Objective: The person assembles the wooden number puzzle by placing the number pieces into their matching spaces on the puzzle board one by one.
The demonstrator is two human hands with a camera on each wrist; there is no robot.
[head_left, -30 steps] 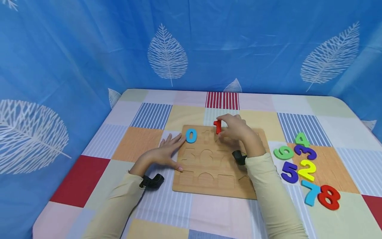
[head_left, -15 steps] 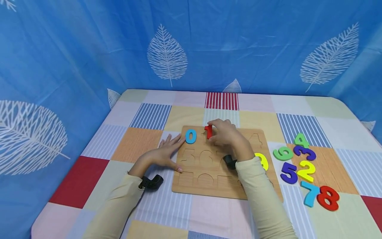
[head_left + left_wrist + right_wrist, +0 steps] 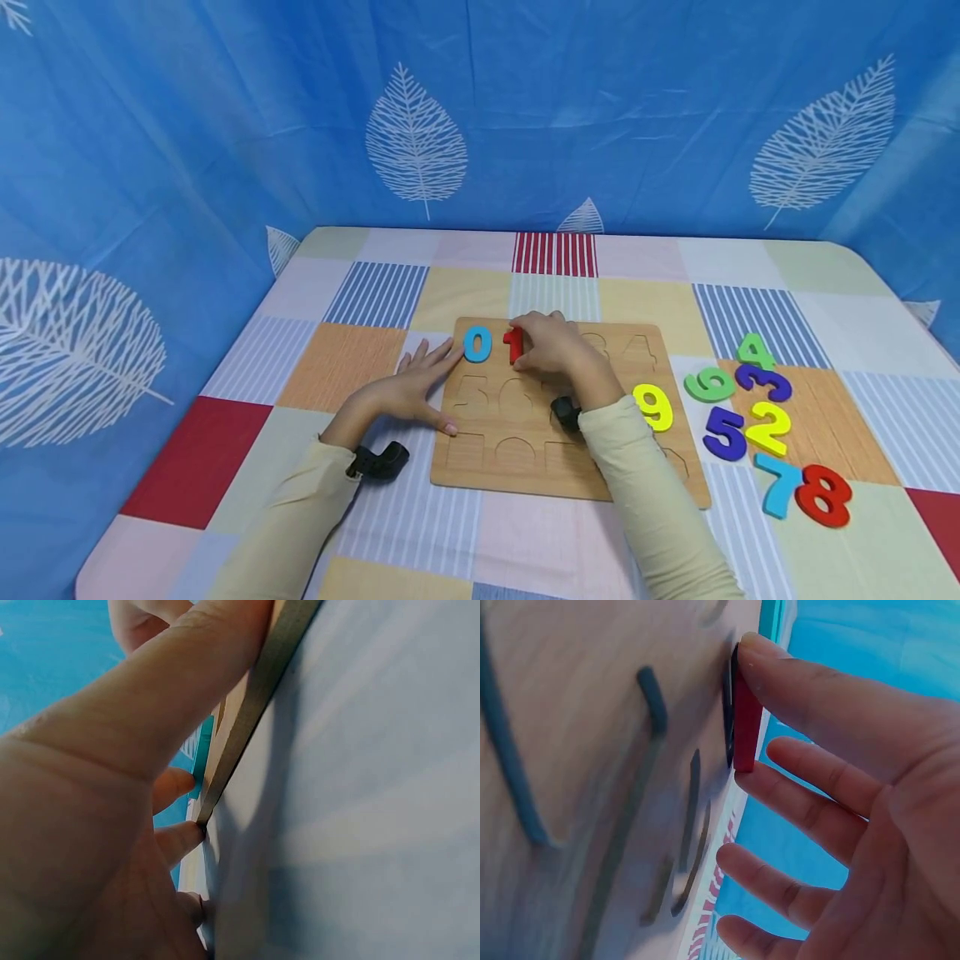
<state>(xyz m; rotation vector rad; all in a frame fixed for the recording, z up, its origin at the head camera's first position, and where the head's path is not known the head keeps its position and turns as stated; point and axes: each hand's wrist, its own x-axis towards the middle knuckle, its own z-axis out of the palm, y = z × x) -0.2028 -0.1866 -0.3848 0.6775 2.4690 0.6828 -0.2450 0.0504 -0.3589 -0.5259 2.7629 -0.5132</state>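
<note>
My right hand [image 3: 558, 346] pinches a red number 1 [image 3: 512, 345] between thumb and fingertip over the top row of a wooden puzzle board [image 3: 525, 425]. In the right wrist view, the red piece [image 3: 746, 724] is seen edge-on, right against the board; whether it is seated cannot be told. Spread out, my left hand [image 3: 412, 387] rests at the board's left edge, thumb on the board. A blue number 0 [image 3: 468, 345] lies in the top left place, beside the left fingertips. On the board's right part sits a yellow number 9 [image 3: 660, 408].
Right of the board lie loose numbers: a green 4 [image 3: 754, 353], a purple 3 [image 3: 765, 382], a green 6 [image 3: 708, 385], a purple 5 [image 3: 724, 433], a yellow 2 [image 3: 769, 428], a blue 7 [image 3: 778, 484] and a red 8 [image 3: 823, 495]. A blue curtain [image 3: 525, 125] hangs behind.
My right hand has moved left and down toward me with the red 1, from right of its slot to next to the 0. The yellow 9 has come into view. My left hand stays put.
</note>
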